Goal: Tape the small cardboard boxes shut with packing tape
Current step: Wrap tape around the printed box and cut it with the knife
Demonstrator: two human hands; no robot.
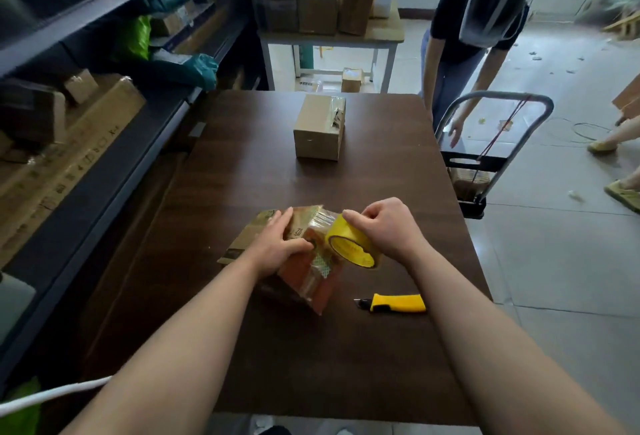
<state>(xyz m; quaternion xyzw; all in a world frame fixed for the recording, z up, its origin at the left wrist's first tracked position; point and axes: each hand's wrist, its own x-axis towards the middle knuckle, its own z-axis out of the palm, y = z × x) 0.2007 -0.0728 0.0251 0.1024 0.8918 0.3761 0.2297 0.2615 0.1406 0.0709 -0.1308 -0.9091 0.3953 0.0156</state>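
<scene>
**While left hand pins the box, right hand grips the tape roll**

Where the tabletop (311, 365) lies nearest, just this side of the right fingers, a yellow utility knife (398, 303) lies flat and untouched. Left hand (277, 247) rests on top of the small cardboard box (304, 278), fingers fairly straight and close together, pressing down, with the thumb stretched toward the tape. The box sits tilted under the left fingers, glossy clear tape already across its faces. Right hand (384, 226) has its fingers curled round the yellow tape roll (353, 247), which touches the box's right side, just beside the left thumb. Beyond both sets of fingers, well apart, a second cardboard box (318, 129) stands upright on the tabletop with tape on its top. Farther off, a light table (388, 32) carries stacked boxes (318, 6). Right of the fingers and beyond, a bent-over person (464, 29) reaches toward a hand cart (498, 129). Left of the fingers, dark shelving (104, 123) holds cardboard and bags.
</scene>
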